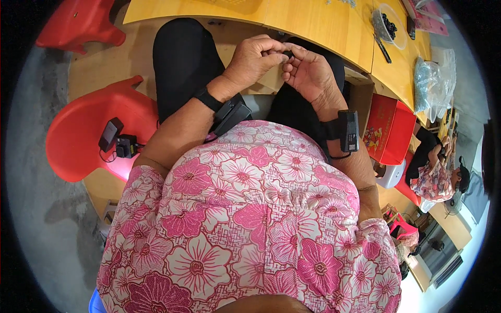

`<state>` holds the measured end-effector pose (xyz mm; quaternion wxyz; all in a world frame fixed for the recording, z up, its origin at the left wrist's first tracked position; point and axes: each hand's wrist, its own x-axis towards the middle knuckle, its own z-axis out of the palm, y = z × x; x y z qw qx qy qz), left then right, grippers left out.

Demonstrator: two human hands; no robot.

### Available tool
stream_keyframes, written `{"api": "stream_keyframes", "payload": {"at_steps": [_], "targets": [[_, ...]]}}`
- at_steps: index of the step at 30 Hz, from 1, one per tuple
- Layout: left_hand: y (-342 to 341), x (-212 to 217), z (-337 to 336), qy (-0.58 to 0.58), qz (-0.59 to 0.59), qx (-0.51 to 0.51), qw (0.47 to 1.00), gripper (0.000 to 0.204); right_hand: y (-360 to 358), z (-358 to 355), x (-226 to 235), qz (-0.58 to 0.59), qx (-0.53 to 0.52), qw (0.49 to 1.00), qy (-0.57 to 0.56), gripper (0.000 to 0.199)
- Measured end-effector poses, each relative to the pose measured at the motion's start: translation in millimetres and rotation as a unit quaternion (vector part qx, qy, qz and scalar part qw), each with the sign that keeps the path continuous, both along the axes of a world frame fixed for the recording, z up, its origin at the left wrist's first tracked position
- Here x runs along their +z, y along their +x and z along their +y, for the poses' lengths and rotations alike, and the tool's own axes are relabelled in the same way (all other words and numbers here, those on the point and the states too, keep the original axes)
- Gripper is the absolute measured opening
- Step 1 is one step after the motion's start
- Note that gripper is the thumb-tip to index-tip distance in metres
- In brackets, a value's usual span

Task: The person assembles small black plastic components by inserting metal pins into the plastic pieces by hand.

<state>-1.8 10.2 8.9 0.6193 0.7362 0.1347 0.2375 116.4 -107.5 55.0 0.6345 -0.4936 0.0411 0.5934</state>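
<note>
Left hand (250, 61): fingers pinched on a small dark piece (288, 53), above the lap, near the bench (323, 26) edge. Right hand (311, 78): fingertips at the same piece, fingers curled; cannot tell whether they grip. On bench, right: clear plastic bowl (400, 41) of black pieces (389, 26), black pen-like tool (382, 48) beside it.

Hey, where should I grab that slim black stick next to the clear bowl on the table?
I'd pinch the slim black stick across its middle, coming from the left, away from the clear bowl. It's long and thin and lies on the table, its upper end close by the bowl, so that end likely offers less room.
</note>
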Motion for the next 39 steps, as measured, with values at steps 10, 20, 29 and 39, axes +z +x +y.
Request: {"api": "stream_keyframes", "payload": {"at_steps": [10,20,29,39], "targets": [[-0.3,-4.2,-1.7,-0.011,0.008,0.011,1.0,0.015,-6.9,0.5,-1.1,-0.024,-0.027,0.999,0.008,0.023],[-1.7,-0.7,-1.6,-0.002,0.007,0.024,1.0,0.015,-10.2,2.0,-9.6,0.004,-0.079,0.996,0.04,0.025],[-2.3,-1.5,-2.4,0.007,-0.019,0.044,0.999,0.013,-18.0,4.5,-8.7,-0.03,-0.101,0.991,0.077,0.028],[-5.5,2.0,-2.3,0.028,-0.048,0.032,0.998,0.016,-9.3,-5.7,-15.0,0.031,-0.064,0.993,0.09,0.022]]}}
